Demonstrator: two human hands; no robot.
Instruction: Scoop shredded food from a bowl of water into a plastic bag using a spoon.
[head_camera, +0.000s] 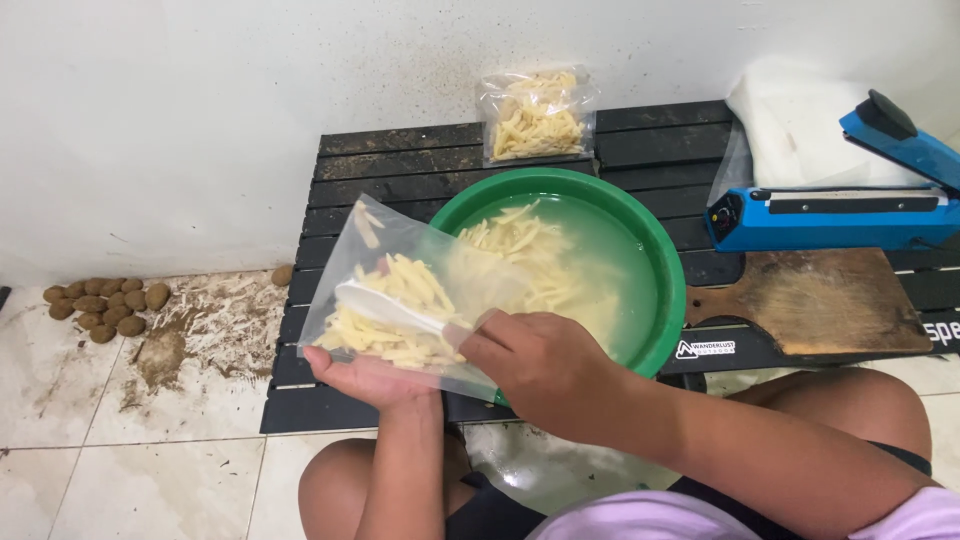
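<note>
While a clear plastic bag (400, 300) half filled with pale potato strips is cradled from below on the upturned palm of the left hand (372, 378), its fingers only loosely curled beneath it, a white scoop (385, 308) is pushed into the bag's mouth by the right hand (540, 365), which is closed around the scoop's handle. The bag is held tilted, just in front of and partly over the near left rim of a green basin (668, 300), in which more cut strips are seen lying in cloudy water. The basin is set on a low black slatted table (400, 165). Behind it, against the white wall, a second bag of strips (537, 115) is stood upright, already filled. To the right of the basin a blue heat sealer (840, 205) is placed with its arm raised, a stack of folded clear plastic (790, 120) is laid behind it, and a worn wooden cutting board (815, 305) is rested in front of it. On the dirty tiled floor to the left, well apart from the table, a small heap of brown potatoes (105, 305) is piled near the wall.
</note>
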